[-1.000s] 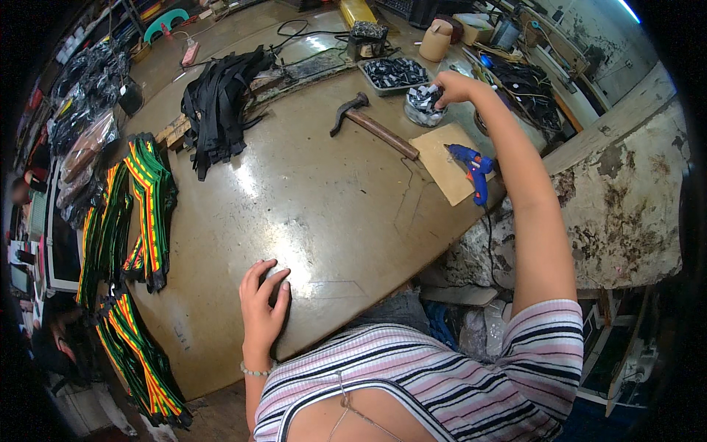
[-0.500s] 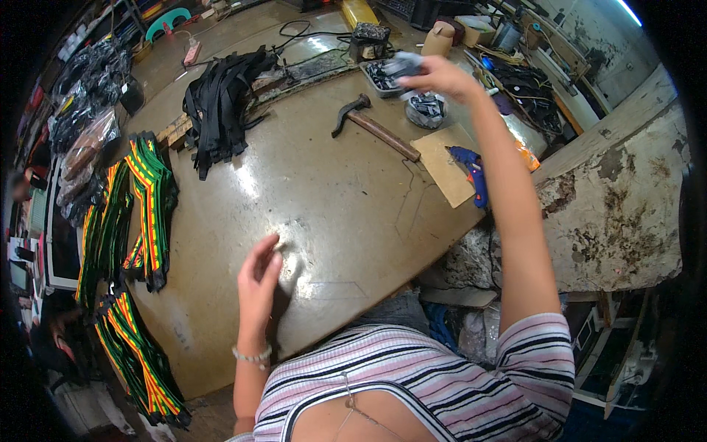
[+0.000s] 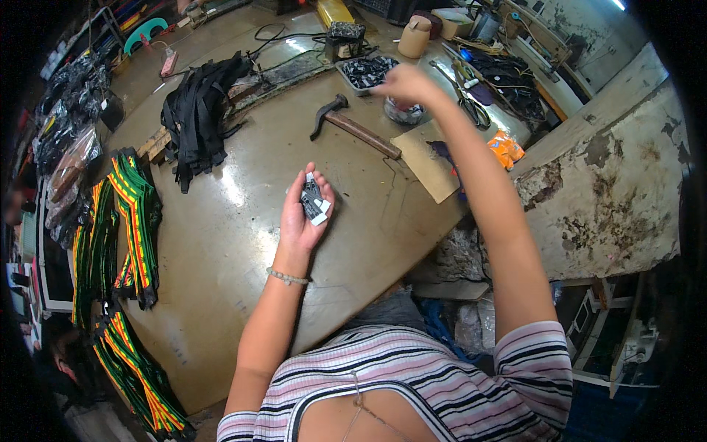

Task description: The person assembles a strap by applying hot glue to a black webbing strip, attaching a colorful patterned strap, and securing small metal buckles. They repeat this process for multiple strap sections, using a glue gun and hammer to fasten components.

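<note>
My left hand [image 3: 298, 217] is palm up over the table [image 3: 221, 265], loosely cupped, fingers uncurled – small black-and-white tags [image 3: 315, 209] rest in it. Best to hold that palm level so none slide off. My right hand [image 3: 406, 85] blurs by the round bowl [image 3: 403, 119] – pinched or apart, I cannot tell.

Grey, black and white mix on the small pieces [image 3: 315, 200] in the left hand [image 3: 300, 225]; the banded strips [image 3: 131, 202] run green, yellow and red with black ends; the straps [image 3: 195, 114] are plain black, the cardboard [image 3: 423, 166] tan, the packet [image 3: 506, 149] orange, the shirt [image 3: 471, 376] striped white, black and pink
</note>
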A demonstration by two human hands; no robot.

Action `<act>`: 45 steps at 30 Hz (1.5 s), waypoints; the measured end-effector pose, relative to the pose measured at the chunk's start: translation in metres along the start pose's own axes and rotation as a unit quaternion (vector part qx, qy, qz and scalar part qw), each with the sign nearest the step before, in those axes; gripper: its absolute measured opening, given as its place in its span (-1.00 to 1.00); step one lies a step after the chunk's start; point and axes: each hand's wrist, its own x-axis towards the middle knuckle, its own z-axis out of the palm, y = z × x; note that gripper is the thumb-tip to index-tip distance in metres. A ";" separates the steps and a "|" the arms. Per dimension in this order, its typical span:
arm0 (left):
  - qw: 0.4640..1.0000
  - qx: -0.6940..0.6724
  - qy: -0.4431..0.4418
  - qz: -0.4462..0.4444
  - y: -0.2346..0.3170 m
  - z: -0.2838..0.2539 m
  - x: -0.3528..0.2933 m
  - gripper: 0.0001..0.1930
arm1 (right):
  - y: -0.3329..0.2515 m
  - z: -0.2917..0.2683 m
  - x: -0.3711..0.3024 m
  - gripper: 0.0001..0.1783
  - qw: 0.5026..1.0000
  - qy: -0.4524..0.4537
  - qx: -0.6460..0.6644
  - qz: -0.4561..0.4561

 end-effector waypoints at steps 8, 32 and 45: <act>0.994 0.087 -0.057 -0.042 0.008 -0.008 -0.003 -0.60 | 0.096 0.017 0.036 -0.48 0.969 0.028 -0.173 0.174; 0.995 0.094 -0.013 -0.008 0.009 -0.008 -0.002 -0.63 | 0.130 0.022 0.048 -0.75 0.980 0.148 -0.079 -0.109; 0.986 0.141 -0.001 0.094 0.001 -0.003 0.000 -0.47 | -0.075 0.108 -0.110 -0.81 0.963 0.144 -0.032 -0.227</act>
